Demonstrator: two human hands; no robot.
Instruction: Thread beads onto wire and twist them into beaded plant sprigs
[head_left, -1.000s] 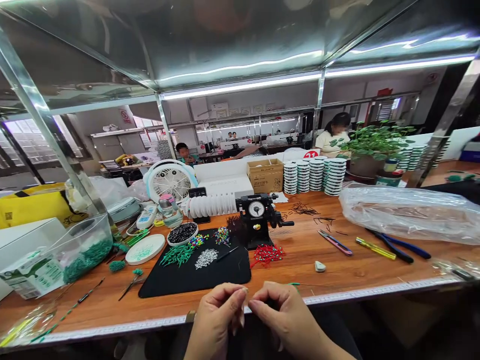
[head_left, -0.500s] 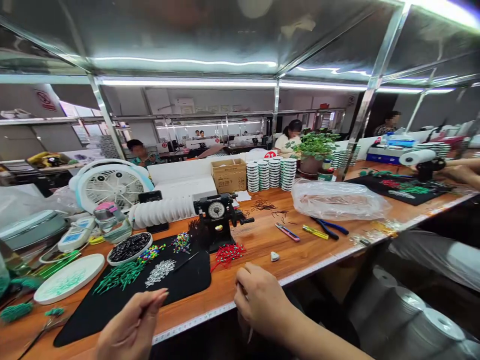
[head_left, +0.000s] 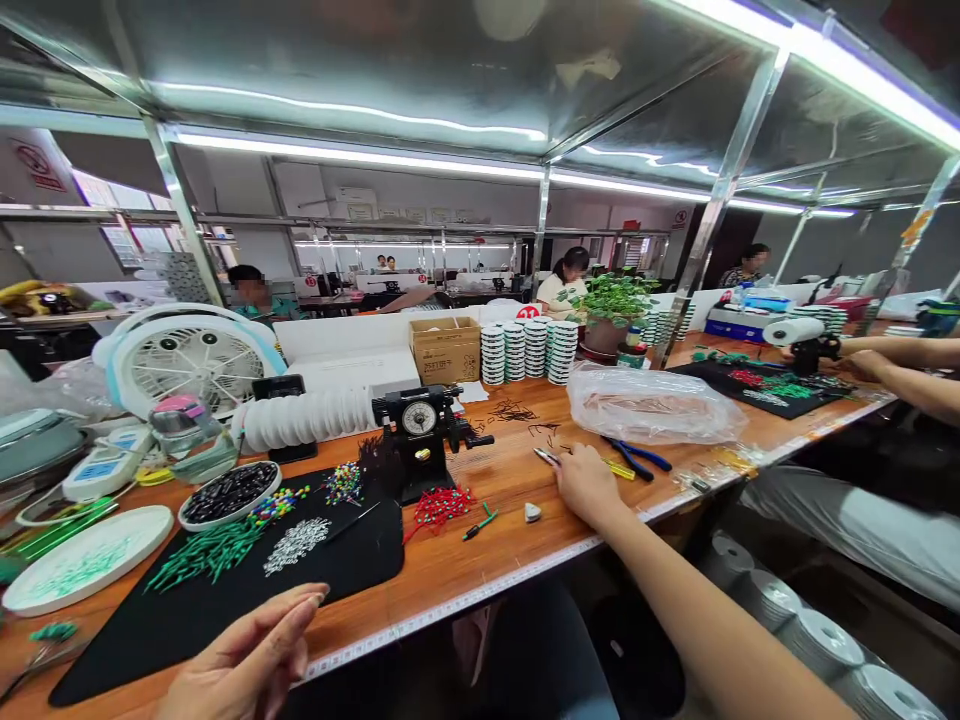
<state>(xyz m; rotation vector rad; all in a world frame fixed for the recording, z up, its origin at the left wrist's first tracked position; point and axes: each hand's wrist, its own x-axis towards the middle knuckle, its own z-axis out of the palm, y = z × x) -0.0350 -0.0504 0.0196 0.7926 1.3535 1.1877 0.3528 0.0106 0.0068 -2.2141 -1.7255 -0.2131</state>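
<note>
My right hand [head_left: 589, 485] reaches onto the wooden table with its fingers closed over a slim pink-and-blue cutter [head_left: 547, 457]. Only the pale tip of that tool shows; the fingers cover the rest. Low at the left, my left hand [head_left: 251, 645] is raised before the black mat [head_left: 352, 570], thumb and fingertips pressed together. Whatever the pinch holds, if anything, is too small to make out. Between the hands lie a small green-and-black piece [head_left: 480, 522], a white wedge-like block [head_left: 532, 512] and a pile of red threaded pieces [head_left: 442, 507].
A black winder with a dial [head_left: 420, 425] stands behind the mat, carrying white discs [head_left: 307, 420]. A bowl of black pieces [head_left: 232, 490], a white plate [head_left: 142, 520] and a fan [head_left: 195, 360] are leftward. Blue pliers [head_left: 637, 457] and a plastic bag [head_left: 652, 405] lie rightward. A co-worker's arm [head_left: 900, 370] is far right.
My right hand has moved right and forward from the table edge onto the cutter. The green-and-black piece now shows on the table. My left hand stays pinched; the view has shifted slightly.
</note>
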